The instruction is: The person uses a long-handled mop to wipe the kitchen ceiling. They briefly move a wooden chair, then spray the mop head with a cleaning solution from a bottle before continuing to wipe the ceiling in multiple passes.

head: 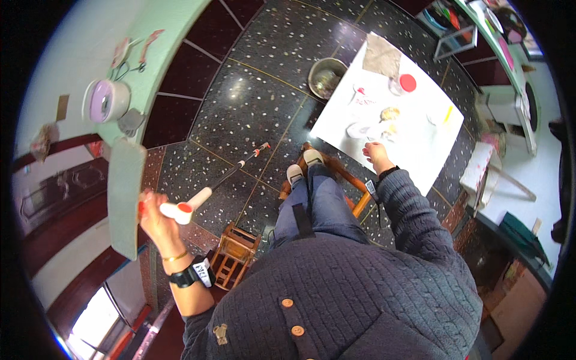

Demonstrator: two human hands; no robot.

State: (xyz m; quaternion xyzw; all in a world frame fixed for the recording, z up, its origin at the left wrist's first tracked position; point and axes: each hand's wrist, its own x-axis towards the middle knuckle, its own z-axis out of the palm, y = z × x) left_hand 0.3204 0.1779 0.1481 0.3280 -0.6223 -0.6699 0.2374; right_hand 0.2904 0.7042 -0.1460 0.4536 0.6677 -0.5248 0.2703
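Note:
My left hand [158,220] grips a long-handled flat mop [199,199] beside its white joint. The mop's grey-green flat head [125,198] rises along the far side of that hand. Its dark pole [228,174] slants away over the floor to a red-tipped end. My right hand [378,155] hangs by the near edge of the white table [416,162], fingers loosely bent, with nothing visible in it. Just past it lie a white plastic bag [358,130] and a yellowish food-like item [390,114]. A red-lidded clear jar [407,83] is farther back.
A beige cloth [381,56] covers the table's far corner. Beside the table, a metal basin [325,77] sits on the speckled tile floor [252,90]. Wooden chair parts [360,204] show near my legs; a small wooden chair [235,252] stands left. A green ledge [166,49] holds a white-and-purple pot [105,101].

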